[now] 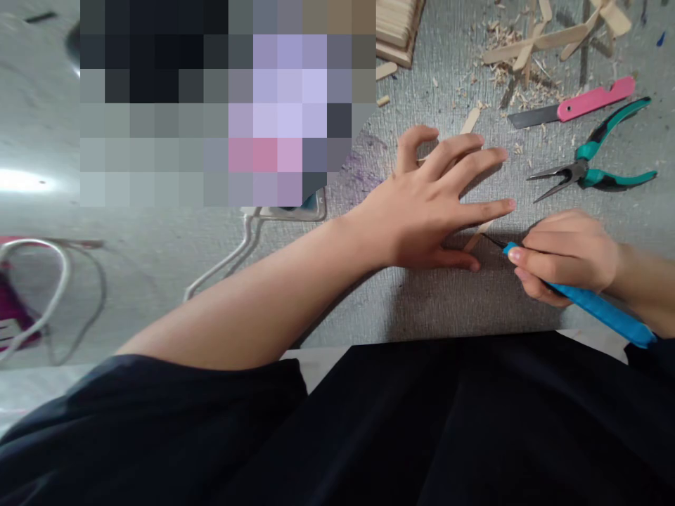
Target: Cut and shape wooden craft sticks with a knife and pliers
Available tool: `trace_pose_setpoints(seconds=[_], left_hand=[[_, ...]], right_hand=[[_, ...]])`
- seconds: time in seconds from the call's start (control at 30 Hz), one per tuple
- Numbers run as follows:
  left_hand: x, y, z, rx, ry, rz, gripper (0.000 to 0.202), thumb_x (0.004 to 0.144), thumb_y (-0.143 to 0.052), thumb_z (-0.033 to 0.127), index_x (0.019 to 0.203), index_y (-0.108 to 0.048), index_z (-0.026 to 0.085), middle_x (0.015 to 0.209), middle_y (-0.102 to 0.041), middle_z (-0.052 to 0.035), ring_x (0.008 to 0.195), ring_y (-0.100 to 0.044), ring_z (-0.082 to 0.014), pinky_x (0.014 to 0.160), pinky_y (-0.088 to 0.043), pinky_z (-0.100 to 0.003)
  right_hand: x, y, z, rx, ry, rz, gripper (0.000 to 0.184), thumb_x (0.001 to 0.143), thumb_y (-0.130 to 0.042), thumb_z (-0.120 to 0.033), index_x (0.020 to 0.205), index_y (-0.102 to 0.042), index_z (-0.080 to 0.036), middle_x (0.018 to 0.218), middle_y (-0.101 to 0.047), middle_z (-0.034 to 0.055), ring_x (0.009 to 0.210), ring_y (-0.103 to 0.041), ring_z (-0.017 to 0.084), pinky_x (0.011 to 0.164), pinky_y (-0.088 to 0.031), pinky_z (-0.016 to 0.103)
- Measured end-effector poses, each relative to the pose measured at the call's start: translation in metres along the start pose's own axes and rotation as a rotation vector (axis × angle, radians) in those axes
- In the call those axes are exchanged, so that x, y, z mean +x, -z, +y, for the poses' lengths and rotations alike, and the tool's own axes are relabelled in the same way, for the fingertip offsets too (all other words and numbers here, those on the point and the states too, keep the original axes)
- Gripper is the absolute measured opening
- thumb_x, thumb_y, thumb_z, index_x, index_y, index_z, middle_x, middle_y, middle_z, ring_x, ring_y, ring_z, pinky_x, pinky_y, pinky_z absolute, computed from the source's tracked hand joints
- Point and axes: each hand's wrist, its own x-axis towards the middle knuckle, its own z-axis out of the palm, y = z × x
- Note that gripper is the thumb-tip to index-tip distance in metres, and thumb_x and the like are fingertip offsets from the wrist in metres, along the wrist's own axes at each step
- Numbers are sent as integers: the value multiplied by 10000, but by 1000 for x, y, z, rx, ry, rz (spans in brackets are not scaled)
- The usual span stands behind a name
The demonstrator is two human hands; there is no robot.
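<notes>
My left hand (435, 200) lies palm down on the grey table, fingers spread. Under it runs a wooden craft stick (471, 121); one end shows beyond the fingertips and another part between thumb and index finger, the middle being covered. My right hand (572, 253) is closed around a slim blue-handled tool (601, 309), gripped like a pen. Its thin dark tip points left and meets or nearly meets the stick beside my left thumb. Whether the tip is a blade or a point I cannot tell.
Long-nose pliers (583, 169) with teal handles lie spread beyond my right hand. Near them are a pink-handled folding knife (595, 98), wood shavings (506, 49) and joined craft sticks (553, 41). A stack of sticks (398, 28) stands at the back; a white cable (216, 274) runs left.
</notes>
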Motion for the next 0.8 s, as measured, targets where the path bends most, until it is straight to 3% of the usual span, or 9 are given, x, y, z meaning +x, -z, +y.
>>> trace_pose_setpoints(seconds=[0.1, 0.27, 0.43, 0.63, 0.8], left_hand=[[2, 0, 4, -21, 43, -16, 894, 804, -1024, 666, 1606, -674, 482, 1889, -449, -105, 1720, -366, -579, 1333, -199, -874], [1, 1, 4, -67, 51, 18, 844, 809, -1057, 553, 1575, -709, 492, 1878, -485, -90, 1747, -358, -578, 1348, -217, -888], [1, 6, 6, -35, 40, 43, 978, 734, -1123, 488, 1608, -685, 491, 1910, -449, -119, 1794, -254, -616, 1346, -145, -949], [1, 6, 7, -6, 39, 21, 973, 767, -1105, 479, 1631, -656, 477, 1929, -417, -140, 1813, -196, -616, 1325, -183, -971], [0, 4, 6, 32, 26, 10, 1017, 773, -1093, 529, 1672, -620, 469, 1940, -392, -148, 1812, -194, -619, 1341, -143, -959]], right_hand=[[3, 3, 1, -31, 31, -11, 276, 1091, -625, -113, 865, -579, -265, 675, -656, -90, 563, -554, 106, 583, -474, 288], [5, 4, 3, -80, 60, -13, 212, 1091, -622, -116, 960, -585, -277, 672, -623, -105, 563, -550, 115, 565, -458, 304], [-2, -1, 2, -14, 65, 46, 147, 1080, -653, -126, 1096, -604, -263, 694, -617, -96, 555, -538, 133, 535, -448, 335], [-8, -7, 3, 6, 61, 84, 188, 1084, -643, -112, 1010, -605, -280, 671, -580, -100, 529, -485, 125, 521, -426, 325], [-7, 1, 5, -67, 147, 50, 66, 1099, -670, -226, 1117, -653, -287, 719, -649, -72, 595, -589, 151, 556, -499, 322]])
